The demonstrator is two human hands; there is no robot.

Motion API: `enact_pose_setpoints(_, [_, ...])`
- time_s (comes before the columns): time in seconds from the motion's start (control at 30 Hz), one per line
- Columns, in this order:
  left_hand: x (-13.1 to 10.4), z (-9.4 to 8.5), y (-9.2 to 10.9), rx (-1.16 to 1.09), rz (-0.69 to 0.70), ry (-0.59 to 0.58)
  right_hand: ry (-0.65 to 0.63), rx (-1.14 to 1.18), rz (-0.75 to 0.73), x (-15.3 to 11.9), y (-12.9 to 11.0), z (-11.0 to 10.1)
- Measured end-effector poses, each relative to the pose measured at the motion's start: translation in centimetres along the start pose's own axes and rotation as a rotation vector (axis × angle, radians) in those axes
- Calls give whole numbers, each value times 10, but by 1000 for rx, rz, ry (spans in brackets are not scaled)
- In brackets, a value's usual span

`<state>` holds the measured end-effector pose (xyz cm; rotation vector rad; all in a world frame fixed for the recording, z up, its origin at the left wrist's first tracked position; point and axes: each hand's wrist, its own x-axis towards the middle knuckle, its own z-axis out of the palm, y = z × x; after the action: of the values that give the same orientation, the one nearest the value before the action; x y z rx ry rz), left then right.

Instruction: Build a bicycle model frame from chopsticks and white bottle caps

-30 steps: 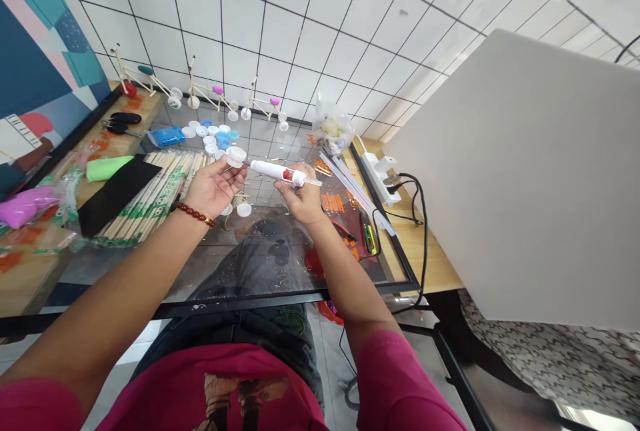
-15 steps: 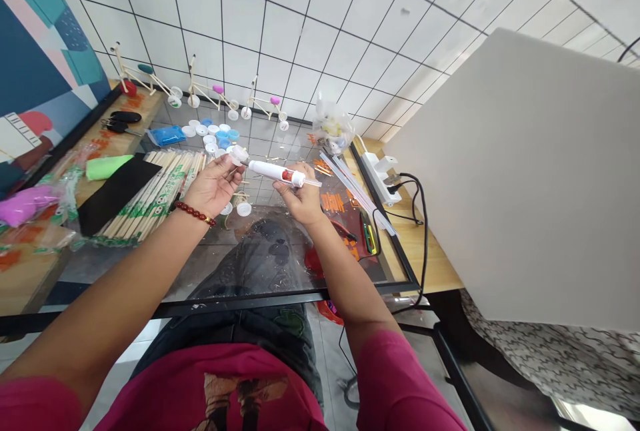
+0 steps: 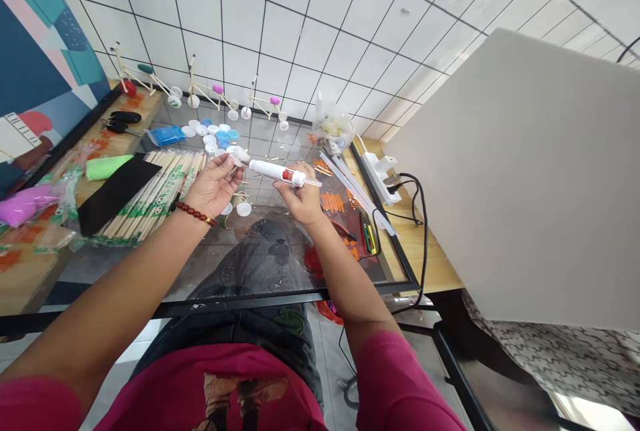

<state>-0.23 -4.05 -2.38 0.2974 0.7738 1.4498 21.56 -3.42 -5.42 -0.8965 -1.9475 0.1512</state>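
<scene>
My right hand (image 3: pixel 301 196) is wrapped round a white hot glue gun (image 3: pixel 270 171), and a clear glue stick (image 3: pixel 313 183) pokes out of its back end. The gun's nozzle points left, close to a white bottle cap (image 3: pixel 240 154) pinched in the fingers of my left hand (image 3: pixel 215 186). Whether the nozzle touches the cap I cannot tell. Behind the left hand lie several white and blue bottle caps (image 3: pixel 223 132) on the glass tabletop. Below the gun sits another white cap (image 3: pixel 244 209), beside a small piece partly hidden by my left hand.
Several small bicycle models (image 3: pixel 210 94) stand along the tiled wall. Packaged chopsticks (image 3: pixel 145 198) lie at left, near a black sheet (image 3: pixel 117 194) and clay packs (image 3: pixel 30 206). Glue sticks (image 3: pixel 357 184), a power strip (image 3: pixel 380 178) with a cable, and a utility knife (image 3: pixel 369 234) are at right.
The white cap in my left fingers has turned slightly. The glue gun has barely moved, and both arms stay almost in place.
</scene>
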Motion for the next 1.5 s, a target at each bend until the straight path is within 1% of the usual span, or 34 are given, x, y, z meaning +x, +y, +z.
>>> enact_pose_setpoints(0.23, [-6, 6, 2, -6, 5, 24, 6, 26, 18, 2, -2, -2])
enact_pose_setpoints(0.4, [-9, 9, 4, -46, -24, 45, -4, 5, 25, 2, -3, -3])
enact_pose_setpoints(0.6, [-12, 11, 8, -69, -65, 85, 32, 10, 1, 3, -1, -2])
enact_pose_setpoints(0.7, [-12, 10, 8, -63, -76, 87, 36, 10, 6, 3, -1, -2])
enact_pose_setpoints(0.83, [-11, 8, 7, -19, -88, 67, 16, 12, 48, 3, -2, -2])
enact_pose_setpoints(0.97, [-13, 8, 8, 18, -69, 53, 96, 81, 115, 2, 2, -1])
enact_pose_setpoints(1.03, [-14, 9, 9, 46, -31, 25, 141, 148, 175, 3, 5, 0])
enact_pose_setpoints(1.1, [-15, 9, 10, 94, 11, -22, 156, 233, 235, 4, 6, -2])
enact_pose_setpoints(1.17, [-16, 8, 12, 143, 38, -61, 136, 325, 273, 6, 5, -5])
enact_pose_setpoints(1.3, [-15, 7, 13, 187, 64, -96, 68, 454, 295, 13, -4, -14])
enact_pose_setpoints(1.4, [-15, 7, 13, 205, 89, -111, 45, 484, 302, 16, -10, -17])
enact_pose_setpoints(1.5, [-13, 5, 12, 198, 83, -96, 26, 476, 301, 17, -12, -18])
